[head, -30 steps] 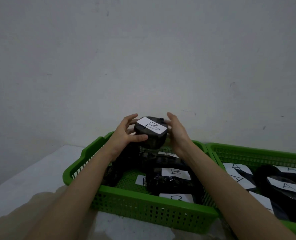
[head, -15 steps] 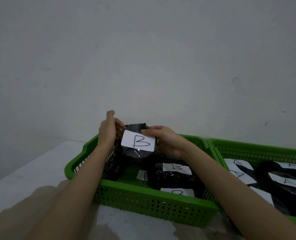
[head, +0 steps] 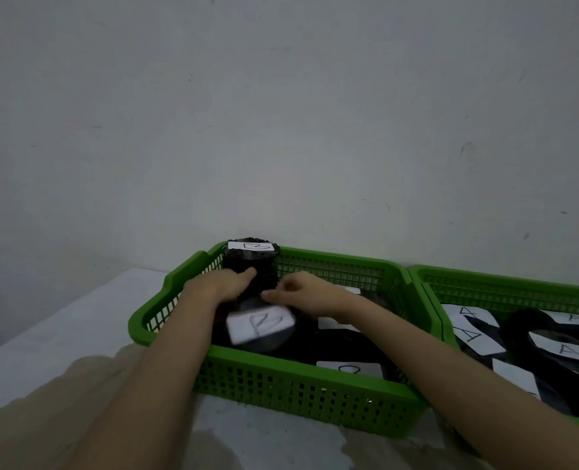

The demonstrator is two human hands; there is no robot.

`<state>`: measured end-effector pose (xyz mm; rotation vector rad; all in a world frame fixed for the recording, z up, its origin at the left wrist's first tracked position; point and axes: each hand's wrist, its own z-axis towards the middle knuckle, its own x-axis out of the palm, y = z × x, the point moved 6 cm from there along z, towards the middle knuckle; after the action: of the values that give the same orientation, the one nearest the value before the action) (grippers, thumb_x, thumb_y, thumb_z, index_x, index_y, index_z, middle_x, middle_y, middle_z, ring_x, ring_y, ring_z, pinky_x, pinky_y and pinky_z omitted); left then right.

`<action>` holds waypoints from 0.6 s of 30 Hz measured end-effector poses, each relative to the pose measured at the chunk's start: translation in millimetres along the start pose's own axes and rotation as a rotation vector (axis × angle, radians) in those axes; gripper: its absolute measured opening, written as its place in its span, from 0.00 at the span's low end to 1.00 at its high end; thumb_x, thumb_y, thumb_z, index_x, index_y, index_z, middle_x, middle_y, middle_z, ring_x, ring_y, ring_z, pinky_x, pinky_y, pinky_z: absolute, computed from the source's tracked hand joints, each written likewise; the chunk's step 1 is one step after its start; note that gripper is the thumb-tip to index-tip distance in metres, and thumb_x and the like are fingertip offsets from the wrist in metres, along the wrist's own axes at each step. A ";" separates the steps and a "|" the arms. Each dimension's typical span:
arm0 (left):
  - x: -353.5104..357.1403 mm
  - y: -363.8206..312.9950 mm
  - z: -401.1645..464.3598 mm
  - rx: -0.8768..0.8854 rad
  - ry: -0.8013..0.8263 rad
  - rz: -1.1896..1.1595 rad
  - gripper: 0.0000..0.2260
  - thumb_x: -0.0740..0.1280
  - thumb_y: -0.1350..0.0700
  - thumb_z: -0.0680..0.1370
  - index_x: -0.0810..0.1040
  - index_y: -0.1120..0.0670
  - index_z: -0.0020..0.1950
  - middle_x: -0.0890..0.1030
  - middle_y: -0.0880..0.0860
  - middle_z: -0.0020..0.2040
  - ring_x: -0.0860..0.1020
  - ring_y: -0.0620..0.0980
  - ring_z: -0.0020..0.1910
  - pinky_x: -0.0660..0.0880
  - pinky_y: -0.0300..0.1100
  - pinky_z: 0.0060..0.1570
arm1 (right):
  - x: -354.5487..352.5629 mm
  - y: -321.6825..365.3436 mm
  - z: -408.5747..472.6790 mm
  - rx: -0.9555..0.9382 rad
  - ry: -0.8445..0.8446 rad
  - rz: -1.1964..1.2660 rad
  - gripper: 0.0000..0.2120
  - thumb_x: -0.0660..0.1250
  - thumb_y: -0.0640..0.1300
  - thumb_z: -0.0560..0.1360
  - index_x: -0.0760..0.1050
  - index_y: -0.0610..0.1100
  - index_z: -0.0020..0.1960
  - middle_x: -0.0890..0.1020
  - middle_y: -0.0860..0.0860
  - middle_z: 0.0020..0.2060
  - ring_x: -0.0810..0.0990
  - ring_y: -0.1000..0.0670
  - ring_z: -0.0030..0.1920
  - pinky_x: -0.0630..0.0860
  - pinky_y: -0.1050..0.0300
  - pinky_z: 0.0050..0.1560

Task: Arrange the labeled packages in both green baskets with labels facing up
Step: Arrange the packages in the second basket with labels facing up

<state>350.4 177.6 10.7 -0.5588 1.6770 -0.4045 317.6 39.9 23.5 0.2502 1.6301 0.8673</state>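
While both of my hands sit low inside the left green basket [head: 281, 378], I read this as a mid-placement step: my left hand [head: 223, 286] is closed around the lower side of a black package stack [head: 250, 266] that stands tall in the far left corner, likely to keep it from toppling. A B label [head: 253, 246] lies flat on top of that stack, already facing up. My right hand [head: 306, 295] has its fingers pinched narrow at the far edge of another black package [head: 264, 334], whose white B label [head: 261, 324] faces up and tilts toward me; motion blur stops me telling whether the pinch is on the film or the label, so I call it holding that package only loosely. It lies in the near left part of the basket, just in front of the stack, touching or nearly touching it. Further right in the same basket another label [head: 349, 368] faces up near the front wall, its letter half cut off. The right green basket [head: 505, 283] holds black packages with A labels [head: 474, 330] facing up, so sorting by letter looks intended. Remaining work, by my guess: settle this B pack flat, then check that tall stack. Slippery film, could slide.
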 end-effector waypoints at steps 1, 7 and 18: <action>2.5 5.1 -1.9 -0.052 0.036 0.023 0.27 0.50 0.42 0.80 0.73 0.61 0.64 0.82 0.60 0.50 0.79 0.59 0.56 0.73 0.50 0.64 | 3.9 2.4 -0.1 -0.035 0.054 -0.065 0.11 0.67 0.50 0.74 0.73 0.46 0.36 0.73 0.50 0.33 0.69 0.55 0.32 0.64 0.62 0.33; 3.9 6.2 -5.0 -0.055 0.076 0.471 0.24 0.65 0.49 0.75 0.70 0.56 0.69 0.75 0.56 0.67 0.75 0.56 0.64 0.72 0.48 0.64 | 3.9 6.7 0.1 -0.107 0.074 -0.149 0.14 0.68 0.50 0.73 0.81 0.39 0.50 0.78 0.53 0.36 0.74 0.56 0.37 0.69 0.64 0.39; 5.4 -9.3 -9.4 -0.011 -0.010 0.379 0.20 0.61 0.54 0.76 0.72 0.61 0.66 0.75 0.60 0.65 0.75 0.57 0.63 0.73 0.45 0.60 | 10.8 4.8 -1.4 -0.079 0.152 -0.146 0.17 0.64 0.57 0.73 0.80 0.46 0.53 0.82 0.48 0.44 0.77 0.52 0.44 0.71 0.58 0.45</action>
<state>341.9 166.5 13.2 -0.2407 1.7300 -0.1172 312.1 49.2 18.5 0.0096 1.7266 0.8531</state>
